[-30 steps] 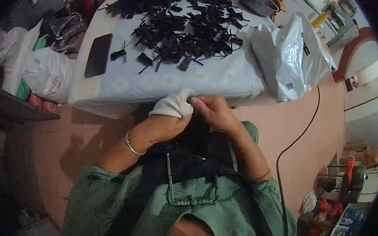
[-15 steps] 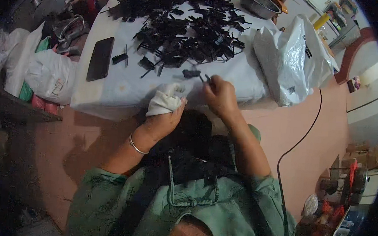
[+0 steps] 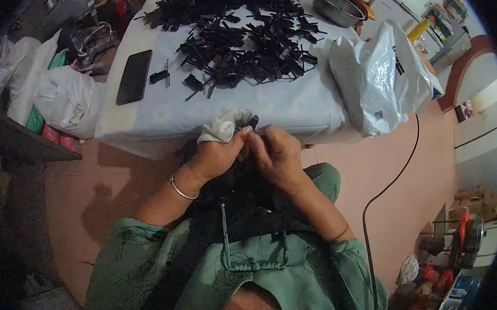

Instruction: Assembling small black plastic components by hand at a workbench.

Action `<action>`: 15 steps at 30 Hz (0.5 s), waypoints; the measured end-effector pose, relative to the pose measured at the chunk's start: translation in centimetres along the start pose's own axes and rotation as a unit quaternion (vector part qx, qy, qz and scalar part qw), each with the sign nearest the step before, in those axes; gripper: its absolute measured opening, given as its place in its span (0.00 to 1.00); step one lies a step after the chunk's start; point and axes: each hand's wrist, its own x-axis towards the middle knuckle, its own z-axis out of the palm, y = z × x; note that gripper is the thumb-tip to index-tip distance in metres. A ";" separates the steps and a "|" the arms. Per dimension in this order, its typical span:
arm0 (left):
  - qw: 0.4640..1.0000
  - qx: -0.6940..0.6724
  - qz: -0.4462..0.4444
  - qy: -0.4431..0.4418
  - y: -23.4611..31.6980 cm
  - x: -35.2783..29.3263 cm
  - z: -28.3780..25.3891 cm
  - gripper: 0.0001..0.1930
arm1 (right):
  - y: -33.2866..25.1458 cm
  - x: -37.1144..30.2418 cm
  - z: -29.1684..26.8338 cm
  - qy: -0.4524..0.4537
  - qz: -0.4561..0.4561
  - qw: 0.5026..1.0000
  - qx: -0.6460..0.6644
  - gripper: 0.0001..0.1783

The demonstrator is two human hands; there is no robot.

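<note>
My left hand [image 3: 217,155], its fingers wrapped in white cloth [image 3: 219,130], is closed on a small black plastic part [image 3: 253,122] in front of the table's near edge. My right hand [image 3: 281,153] meets it from the right, fingers curled and pinching at the part. Whatever lies between the fingertips is mostly hidden, and the right fingers are slightly blurred. Beyond the hands, a large heap of similar black parts with thin stems [image 3: 250,45] spreads over the table. Two looser pieces lie nearer: one black part [image 3: 160,77] beside the phone, another black part [image 3: 194,83] at the heap's edge.
On the white-covered table [image 3: 164,123], a dark phone [image 3: 133,76] lies at the left. A white plastic bag [image 3: 363,76] stands at the right edge, with a metal bowl [image 3: 336,10] behind it. Stuffed bags [image 3: 65,99] sit left. A black cable [image 3: 394,179] hangs at right.
My right hand has drawn back from the table toward my left hand, and the two now meet. The black part seen over the cloth near my right fingers is gone from that spot.
</note>
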 end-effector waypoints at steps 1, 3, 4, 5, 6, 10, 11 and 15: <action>0.994 -0.086 -0.067 -0.028 0.8 -0.3 -0.1 0.14 | 0.3 0.2 0.1 0.001 0.001 1.000 0.000 0.12; 0.975 -0.172 -0.134 -0.052 1.8 -0.5 -0.3 0.14 | 0.9 0.6 0.3 -0.018 0.181 0.971 0.157 0.12; 0.972 -0.186 -0.132 -0.064 1.8 -0.5 -0.4 0.14 | 1.1 0.6 0.6 -0.020 0.181 0.971 0.157 0.12; 0.968 -0.201 -0.130 -0.080 2.0 -0.4 -0.3 0.15 | 1.5 0.6 0.7 -0.016 0.172 0.963 0.206 0.14; 0.967 -0.202 -0.130 -0.082 2.4 -0.3 -0.4 0.15 | 1.7 0.6 0.7 -0.012 0.162 0.953 0.254 0.16; 0.982 -0.122 -0.135 -0.056 2.6 -0.5 0.0 0.15 | 1.6 0.6 -0.8 -0.081 0.172 0.928 0.320 0.15; 0.996 -0.071 -0.055 -0.023 2.3 -0.6 0.2 0.14 | 1.8 0.3 -1.1 -0.113 0.151 0.948 0.256 0.14; 0.994 -0.052 -0.089 -0.023 2.5 -0.6 0.1 0.14 | 0.7 0.4 -1.2 -0.177 0.137 0.966 0.127 0.14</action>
